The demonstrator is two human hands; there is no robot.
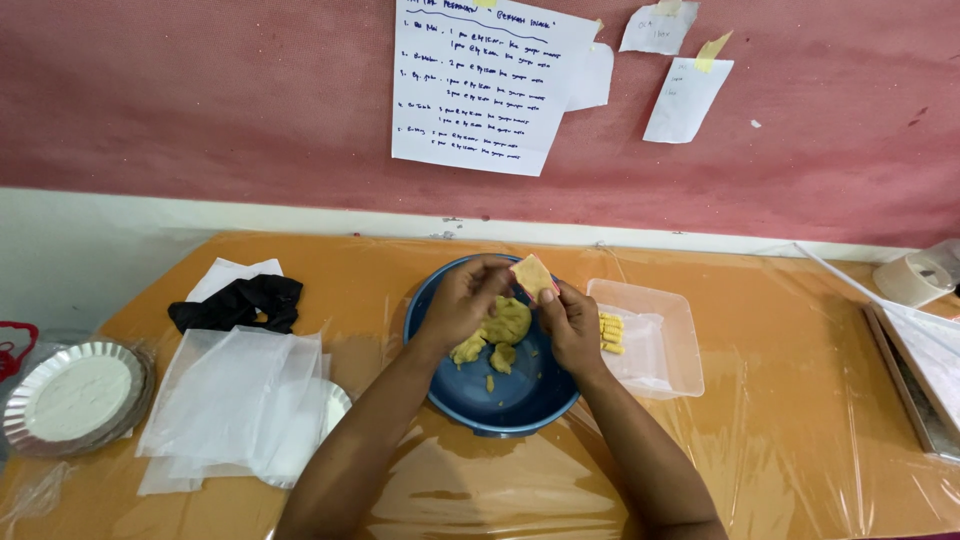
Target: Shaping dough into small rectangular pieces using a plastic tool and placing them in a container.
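Note:
Both hands meet over a blue bowl (520, 405) at the table's middle. My left hand (463, 298) and my right hand (570, 322) together pinch a flattened yellow dough piece (533, 274), held tilted above the bowl's far rim. Inside the bowl lie a large lump of yellow dough (508, 322) and a few smaller bits (468, 349). A clear plastic container (672, 362) stands right of the bowl, touching it, with several small yellow sticks (611, 333) in its left part.
Left of the bowl lie translucent plastic sheets (235, 400), a black cloth (240, 303) on white paper, and a silver foil plate (72, 395). A tape roll (910, 280) and a tray edge (900, 375) sit far right. Paper notes hang on the red wall (200, 100).

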